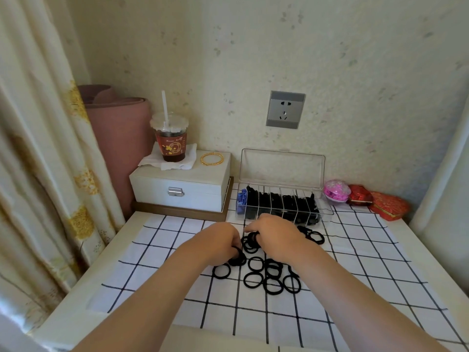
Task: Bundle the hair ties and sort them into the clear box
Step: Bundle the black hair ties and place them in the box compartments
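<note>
Several loose black hair ties (264,275) lie on the white checked cloth (368,288) in the middle of the table. My left hand (218,243) curls its fingers round black hair ties at the pile's left edge. My right hand (275,235) grips several black hair ties at the pile's far side. Two more ties (313,235) lie just right of that hand. Behind the hands stands the clear box (281,171), its lid up against the wall. Its divided compartments hold black hair ties, and the leftmost one holds blue ties (241,201).
A white jewellery box (180,184) stands at the back left, bearing a drink cup with a straw (170,138) and gold bangles (212,158). A pink case (337,191) and red boxes (380,203) sit at the back right. A curtain (38,161) hangs on the left.
</note>
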`<state>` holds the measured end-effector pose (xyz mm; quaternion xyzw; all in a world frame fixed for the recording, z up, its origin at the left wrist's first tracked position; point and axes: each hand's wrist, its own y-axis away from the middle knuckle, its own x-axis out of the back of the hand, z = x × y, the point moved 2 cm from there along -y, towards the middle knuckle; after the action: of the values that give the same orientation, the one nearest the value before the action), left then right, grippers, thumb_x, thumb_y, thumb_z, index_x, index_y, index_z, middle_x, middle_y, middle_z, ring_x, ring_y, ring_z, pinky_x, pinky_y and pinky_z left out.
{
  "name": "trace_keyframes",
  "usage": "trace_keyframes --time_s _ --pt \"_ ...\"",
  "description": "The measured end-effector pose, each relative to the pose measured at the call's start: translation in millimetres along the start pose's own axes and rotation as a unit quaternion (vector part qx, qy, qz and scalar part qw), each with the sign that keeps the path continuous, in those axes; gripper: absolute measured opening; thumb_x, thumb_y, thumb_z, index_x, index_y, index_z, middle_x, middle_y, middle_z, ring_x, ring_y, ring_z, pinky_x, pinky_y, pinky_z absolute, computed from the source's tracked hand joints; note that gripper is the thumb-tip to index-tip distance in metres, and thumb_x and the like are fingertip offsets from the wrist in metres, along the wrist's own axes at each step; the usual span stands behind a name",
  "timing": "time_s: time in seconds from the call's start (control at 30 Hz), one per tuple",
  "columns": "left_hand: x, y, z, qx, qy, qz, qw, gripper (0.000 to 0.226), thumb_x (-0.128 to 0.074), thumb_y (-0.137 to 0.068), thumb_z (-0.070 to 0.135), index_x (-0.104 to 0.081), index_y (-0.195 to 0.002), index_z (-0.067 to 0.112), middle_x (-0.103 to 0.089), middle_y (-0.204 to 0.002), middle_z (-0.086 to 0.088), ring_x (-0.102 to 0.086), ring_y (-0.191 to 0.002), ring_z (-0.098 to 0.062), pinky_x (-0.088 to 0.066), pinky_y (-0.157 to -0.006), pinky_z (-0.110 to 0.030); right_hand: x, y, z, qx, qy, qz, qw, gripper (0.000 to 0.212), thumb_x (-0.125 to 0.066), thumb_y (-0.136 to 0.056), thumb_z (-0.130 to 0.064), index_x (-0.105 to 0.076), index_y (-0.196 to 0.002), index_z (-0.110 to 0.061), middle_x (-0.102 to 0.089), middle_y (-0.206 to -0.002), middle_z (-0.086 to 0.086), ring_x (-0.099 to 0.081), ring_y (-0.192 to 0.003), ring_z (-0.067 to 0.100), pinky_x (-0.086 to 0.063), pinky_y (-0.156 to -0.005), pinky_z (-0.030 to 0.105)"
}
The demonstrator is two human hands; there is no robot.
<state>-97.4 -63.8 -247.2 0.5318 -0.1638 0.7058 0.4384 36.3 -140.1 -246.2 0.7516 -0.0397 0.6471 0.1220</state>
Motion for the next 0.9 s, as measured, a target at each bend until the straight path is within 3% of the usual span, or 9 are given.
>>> trace_keyframes --time_s 0.1,0.27,0.37,0.5,0.6,0.7,0.8,0.9 --pt "8.1 3.2 -2.8 -0.008 0.011 -0.006 1.000 0.020 -0.056 -0.096 0.023 -0.067 -0.112 0.020 -0.064 -0.111 -0.001 -0.061 -0.101 -0.019 -0.049 -0.085 -0.028 -8.3 -2.5 -0.9 0.012 0.023 0.038 0.999 0.051 -0.053 -0.093 -0.006 -0.061 -0.131 -0.040 -0.049 -0.120 0.003 -0.052 -0.113 0.025 -0.051 -0.084 0.038" --pt "21.7 13.4 -17.4 -0.008 0.083 -0.002 0.997 0.012 -0.061 -0.094 0.020 -0.068 -0.104 0.023 -0.067 -0.098 0.008 -0.063 -0.082 -0.005 -0.048 -0.071 -0.016 -3.7 -2.4 -7.5 0.034 0.027 0.044 0.998 0.042 -0.054 -0.093 -0.010 -0.070 -0.119 -0.038 -0.055 -0.117 -0.001 -0.059 -0.103 0.022 -0.043 -0.070 0.030" --pt "17.1 21.3 -21.8 0.001 0.070 -0.046 0.997 0.019 -0.065 -0.090 0.016 -0.072 -0.105 0.025 -0.070 -0.102 0.010 -0.064 -0.088 -0.004 -0.052 -0.079 -0.018 -0.1 -2.8 -11.6 0.030 0.036 0.036 0.998 0.035 -0.055 -0.089 -0.009 -0.076 -0.107 -0.032 -0.060 -0.110 -0.002 -0.061 -0.093 0.020 -0.043 -0.065 0.029" --pt "10.2 24.2 -21.7 0.020 0.016 -0.037 0.999 0.023 -0.070 -0.085 0.017 -0.074 -0.104 0.027 -0.069 -0.107 0.008 -0.063 -0.097 -0.009 -0.052 -0.086 -0.022 4.7 2.0 -11.0 0.014 -0.017 0.033 0.999 0.019 -0.058 -0.090 -0.013 -0.073 -0.101 -0.018 -0.067 -0.106 -0.001 -0.063 -0.093 0.020 -0.056 -0.077 0.034" --pt "7.1 23.3 -18.4 0.021 -0.005 -0.049 0.999 0.023 -0.065 -0.087 0.011 -0.074 -0.104 0.023 -0.070 -0.107 0.004 -0.063 -0.093 -0.011 -0.051 -0.082 -0.021 12.4 4.6 -6.4 0.007 -0.097 0.044 0.994 0.026 -0.059 -0.091 -0.007 -0.075 -0.105 -0.022 -0.070 -0.108 -0.004 -0.065 -0.098 0.016 -0.055 -0.086 0.028" --pt "6.0 22.4 -17.7 0.019 -0.007 -0.062 0.998 0.025 -0.060 -0.091 0.011 -0.071 -0.110 0.023 -0.068 -0.113 0.002 -0.063 -0.099 -0.015 -0.051 -0.085 -0.023 21.1 4.2 -1.4 -0.010 -0.147 0.049 0.988 0.032 -0.060 -0.091 -0.005 -0.078 -0.103 -0.027 -0.071 -0.107 -0.005 -0.068 -0.094 0.013 -0.055 -0.085 0.023" --pt "10.0 20.2 -17.7 0.013 0.013 -0.036 0.999 0.024 -0.056 -0.095 0.014 -0.066 -0.115 0.022 -0.063 -0.117 0.002 -0.059 -0.101 -0.014 -0.046 -0.084 -0.023 27.3 10.3 0.2 -0.012 -0.188 -0.016 0.982 0.037 -0.058 -0.091 0.000 -0.079 -0.098 -0.029 -0.070 -0.103 -0.006 -0.068 -0.095 0.011 -0.056 -0.084 0.022" --pt "13.6 17.3 -18.4 0.009 0.055 -0.004 0.998 0.015 -0.060 -0.093 0.021 -0.066 -0.106 0.026 -0.063 -0.106 0.006 -0.058 -0.096 -0.011 -0.046 -0.080 -0.022 27.3 20.3 -5.6 0.005 -0.136 -0.098 0.986 0.044 -0.054 -0.088 0.005 -0.076 -0.109 -0.026 -0.068 -0.117 -0.005 -0.064 -0.107 0.013 -0.053 -0.093 0.024"
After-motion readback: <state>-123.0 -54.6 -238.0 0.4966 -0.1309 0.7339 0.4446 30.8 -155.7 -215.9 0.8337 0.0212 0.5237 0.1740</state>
